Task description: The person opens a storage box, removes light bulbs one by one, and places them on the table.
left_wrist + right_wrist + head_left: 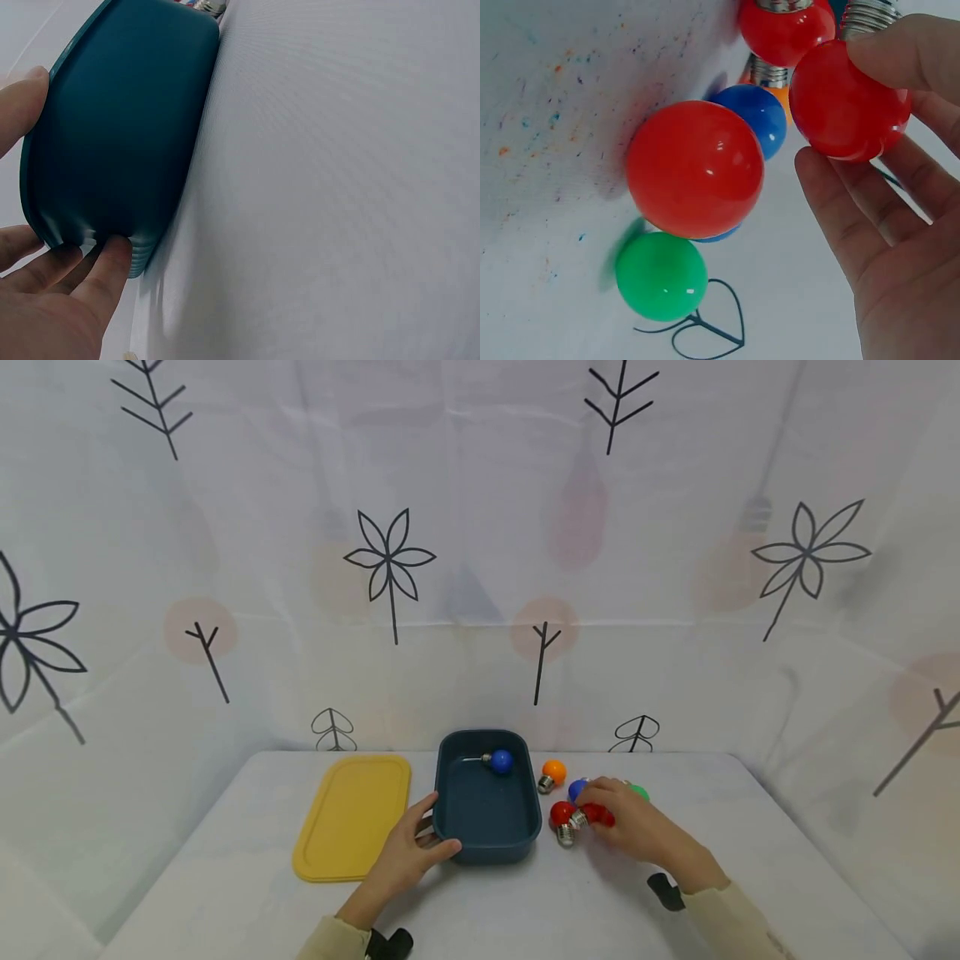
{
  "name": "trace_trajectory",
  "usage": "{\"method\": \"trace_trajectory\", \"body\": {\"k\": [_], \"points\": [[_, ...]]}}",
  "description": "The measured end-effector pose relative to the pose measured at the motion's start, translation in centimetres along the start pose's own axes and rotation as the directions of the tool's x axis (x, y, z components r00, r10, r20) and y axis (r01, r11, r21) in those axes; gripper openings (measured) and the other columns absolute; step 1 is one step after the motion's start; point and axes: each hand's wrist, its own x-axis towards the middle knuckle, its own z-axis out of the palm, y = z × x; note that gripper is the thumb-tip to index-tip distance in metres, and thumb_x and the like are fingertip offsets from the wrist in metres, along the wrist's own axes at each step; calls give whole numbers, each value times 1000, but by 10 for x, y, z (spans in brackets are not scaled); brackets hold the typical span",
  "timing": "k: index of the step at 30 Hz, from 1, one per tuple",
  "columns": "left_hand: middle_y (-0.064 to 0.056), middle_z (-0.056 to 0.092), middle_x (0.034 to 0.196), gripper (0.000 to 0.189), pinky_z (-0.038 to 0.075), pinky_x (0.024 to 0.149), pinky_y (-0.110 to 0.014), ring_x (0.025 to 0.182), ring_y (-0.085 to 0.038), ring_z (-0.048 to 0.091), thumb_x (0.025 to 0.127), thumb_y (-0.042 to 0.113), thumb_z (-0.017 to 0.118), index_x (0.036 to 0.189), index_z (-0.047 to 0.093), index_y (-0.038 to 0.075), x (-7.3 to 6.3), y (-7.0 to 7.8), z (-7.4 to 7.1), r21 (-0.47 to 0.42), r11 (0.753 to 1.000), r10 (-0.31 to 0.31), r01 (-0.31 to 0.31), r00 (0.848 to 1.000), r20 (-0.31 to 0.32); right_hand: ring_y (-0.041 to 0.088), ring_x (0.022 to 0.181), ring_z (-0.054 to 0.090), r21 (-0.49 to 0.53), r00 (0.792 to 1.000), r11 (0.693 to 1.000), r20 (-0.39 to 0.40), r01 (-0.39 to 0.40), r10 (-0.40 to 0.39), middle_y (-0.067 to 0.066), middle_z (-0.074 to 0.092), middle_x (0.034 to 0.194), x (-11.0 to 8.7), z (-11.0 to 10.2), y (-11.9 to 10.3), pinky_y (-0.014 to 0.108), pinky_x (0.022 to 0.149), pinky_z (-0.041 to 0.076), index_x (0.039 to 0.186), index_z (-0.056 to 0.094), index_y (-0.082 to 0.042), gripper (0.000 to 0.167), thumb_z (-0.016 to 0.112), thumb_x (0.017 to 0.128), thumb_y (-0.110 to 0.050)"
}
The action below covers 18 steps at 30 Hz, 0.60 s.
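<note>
My left hand holds the near left corner of a dark teal bin, thumb on the near side and fingers along the left wall. Inside the bin lies a blue light bulb. To the bin's right, my right hand pinches a red light bulb between thumb and fingers, its metal screw base pointing toward the bin. Beside it another red bulb rests on the table. A further red bulb, a blue bulb and a green bulb lie around the right hand, partly hidden by it in the head view.
An orange bulb lies close to the bin's right wall. Left of the bin is a flat yellow lid. The white-covered table meets a patterned cloth backdrop at its far edge.
</note>
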Motion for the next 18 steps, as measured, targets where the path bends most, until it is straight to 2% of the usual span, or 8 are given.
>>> {"method": "trace_trajectory", "body": {"k": [7, 18], "points": [[-20, 24, 153, 92, 44, 101, -42, 131, -40, 40, 79, 36, 78, 150, 27, 8, 0, 1, 0, -5, 1000, 0, 0, 1000, 4, 37, 126, 45, 1, 999, 1000, 49, -13, 13, 2, 59, 119, -2, 2, 0, 54, 98, 45, 105, 69, -20, 30, 75, 80, -6], [-21, 24, 153, 89, 44, 101, -43, 131, -40, 41, 80, 31, 78, 150, 27, 9, 0, 0, 1, -20, 1000, -1, 1, 1000, 4, 23, 112, 51, -44, 998, 999, 67, 16, -13, -6, 58, 111, -4, 12, 6, 45, 92, 52, 102, 70, -22, 29, 74, 78, -4]]}}
